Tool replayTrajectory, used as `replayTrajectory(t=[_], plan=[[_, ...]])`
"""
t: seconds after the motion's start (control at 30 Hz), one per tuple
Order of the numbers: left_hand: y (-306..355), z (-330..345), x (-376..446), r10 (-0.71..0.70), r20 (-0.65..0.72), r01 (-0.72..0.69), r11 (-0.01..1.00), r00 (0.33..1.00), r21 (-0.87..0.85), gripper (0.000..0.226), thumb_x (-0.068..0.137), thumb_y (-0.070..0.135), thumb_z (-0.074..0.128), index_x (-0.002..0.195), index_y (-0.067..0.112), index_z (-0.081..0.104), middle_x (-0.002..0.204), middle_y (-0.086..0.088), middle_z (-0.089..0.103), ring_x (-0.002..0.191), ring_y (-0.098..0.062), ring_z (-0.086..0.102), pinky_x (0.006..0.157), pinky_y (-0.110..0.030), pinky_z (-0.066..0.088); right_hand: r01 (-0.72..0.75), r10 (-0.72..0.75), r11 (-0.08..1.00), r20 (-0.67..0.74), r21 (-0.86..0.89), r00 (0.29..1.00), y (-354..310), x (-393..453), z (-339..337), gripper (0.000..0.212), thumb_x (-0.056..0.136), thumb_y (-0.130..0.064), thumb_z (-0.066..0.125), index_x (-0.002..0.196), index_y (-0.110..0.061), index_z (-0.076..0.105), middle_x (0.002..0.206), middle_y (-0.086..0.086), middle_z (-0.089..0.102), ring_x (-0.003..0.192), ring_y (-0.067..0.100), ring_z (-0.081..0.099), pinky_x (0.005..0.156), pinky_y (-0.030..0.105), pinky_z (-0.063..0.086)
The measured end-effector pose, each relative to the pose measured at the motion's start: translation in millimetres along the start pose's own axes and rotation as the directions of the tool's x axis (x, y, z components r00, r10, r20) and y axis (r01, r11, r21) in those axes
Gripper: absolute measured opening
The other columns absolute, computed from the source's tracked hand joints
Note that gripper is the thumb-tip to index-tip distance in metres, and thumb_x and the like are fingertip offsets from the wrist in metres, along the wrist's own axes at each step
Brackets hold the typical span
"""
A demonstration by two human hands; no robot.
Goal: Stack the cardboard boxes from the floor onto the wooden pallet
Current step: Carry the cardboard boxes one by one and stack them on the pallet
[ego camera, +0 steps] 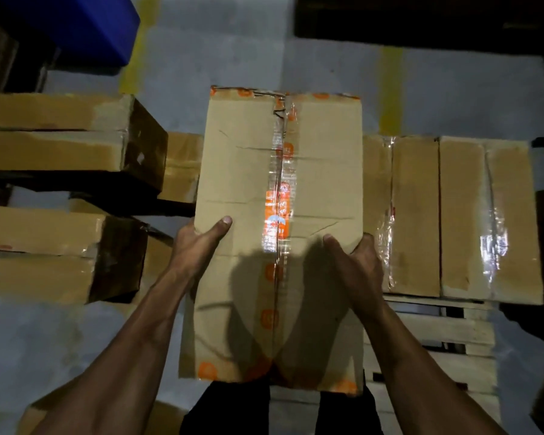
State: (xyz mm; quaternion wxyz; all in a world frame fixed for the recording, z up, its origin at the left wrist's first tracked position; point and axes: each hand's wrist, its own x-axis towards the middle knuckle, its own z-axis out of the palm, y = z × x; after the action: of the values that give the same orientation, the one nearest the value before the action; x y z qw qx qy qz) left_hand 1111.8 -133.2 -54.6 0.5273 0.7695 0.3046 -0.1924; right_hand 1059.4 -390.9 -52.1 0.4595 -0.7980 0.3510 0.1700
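The floor (233, 58) carries cardboard boxes stacked along its left side (54, 133), and at the right lies the wooden pallet (446, 334), whose far edge already bears a row of boxes (453, 215) standing side by side, while the near slats are bare. Between the two, lifted off the floor in front of the person, is the carried box (280, 189), its taped seam and long axis running straight away from the body. It sits level, just left of the pallet's left edge, so the coming move looks to be a swing to the right, and the right hand is the one nearer the pallet. The left hand (201, 240) clasps the box's left edge, thumb flat on top; the right hand (355, 259) clasps the right edge in the same way. Both hold at about mid-length, so much of the box reaches forward beyond the grip.
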Motion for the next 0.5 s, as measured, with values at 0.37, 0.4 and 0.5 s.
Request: replayTrajectory(t=[0.37, 0.4, 0.5], plan=[[-81.4, 65.1, 105.0, -0.119, -0.021, 0.120, 0.991, 0.993, 0.059, 0.063, 0.077, 0.057, 0.076, 0.124, 0.017, 0.066, 0.113, -0.003, 0.072, 0.101, -0.023, 0.068, 0.095, -0.041, 0.053, -0.084, 0.083, 0.996, -0.050, -0.027, 0.995, 72.5, 117.6, 68.6, 0.057, 0.083, -0.052, 0.069, 0.119, -0.012, 0.050, 0.104, 0.004, 0.064, 0.097, 0.027, 0.061, 0.083, 0.035, 0.048], [-86.1, 71.1, 113.0, -0.125, -0.020, 0.126, 0.991, 0.992, 0.053, 0.064, 0.076, 0.058, 0.076, 0.125, 0.017, 0.066, 0.112, -0.003, 0.073, 0.102, -0.024, 0.068, 0.095, -0.043, 0.054, -0.082, 0.081, 0.996, -0.052, -0.026, 0.995, 79.7, 124.8, 72.4, 0.055, 0.083, -0.052, 0.069, 0.116, -0.012, 0.051, 0.104, 0.004, 0.064, 0.095, 0.026, 0.061, 0.083, 0.036, 0.050], [-95.5, 92.2, 135.5, -0.089, -0.019, 0.090, 0.995, 0.996, 0.044, 0.047, 0.089, 0.041, 0.072, 0.127, 0.014, 0.065, 0.111, 0.001, 0.069, 0.100, -0.018, 0.065, 0.089, -0.030, 0.050, -0.056, 0.058, 0.998, -0.046, 0.042, 0.997, 99.5, 144.9, 80.1, 0.047, 0.084, -0.051, 0.070, 0.107, -0.014, 0.051, 0.096, 0.001, 0.066, 0.088, 0.019, 0.063, 0.078, 0.036, 0.051]])
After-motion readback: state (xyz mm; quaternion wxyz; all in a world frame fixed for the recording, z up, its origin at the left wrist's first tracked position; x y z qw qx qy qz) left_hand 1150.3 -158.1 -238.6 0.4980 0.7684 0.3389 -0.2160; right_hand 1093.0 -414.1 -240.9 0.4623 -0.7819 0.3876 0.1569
